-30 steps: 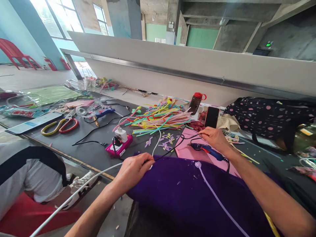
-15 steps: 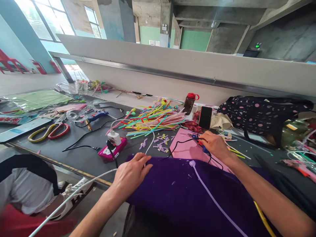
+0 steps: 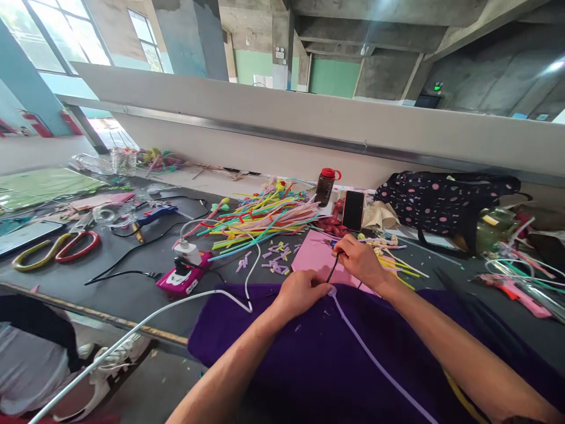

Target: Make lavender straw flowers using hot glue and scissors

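Observation:
My left hand (image 3: 304,292) has its fingers closed on the lower end of a black cord (image 3: 333,268) at the edge of the purple cloth. My right hand (image 3: 362,262) is closed around the same cord a little higher up. Just past the right fingertips, a small blue part (image 3: 331,242) shows, mostly hidden. A lilac stem with a small knobbed tip (image 3: 362,338) lies across the purple cloth (image 3: 282,353), its tip beside my left thumb. Beneath the right hand is a pink sheet (image 3: 304,253).
A white cable (image 3: 145,321) crosses from the lower left to a charger on a magenta power block (image 3: 183,277). Further back lie colourful stems (image 3: 265,221), a red-capped bottle (image 3: 325,187), a phone (image 3: 353,211) and a patterned bag (image 3: 441,203). Scissors (image 3: 77,246) lie left, near a seated person's leg (image 3: 35,353).
My left hand has let go of the white cable and moved right to the black cord. The right hand stays near the pink sheet, gripping the cord. The view has shifted slightly right.

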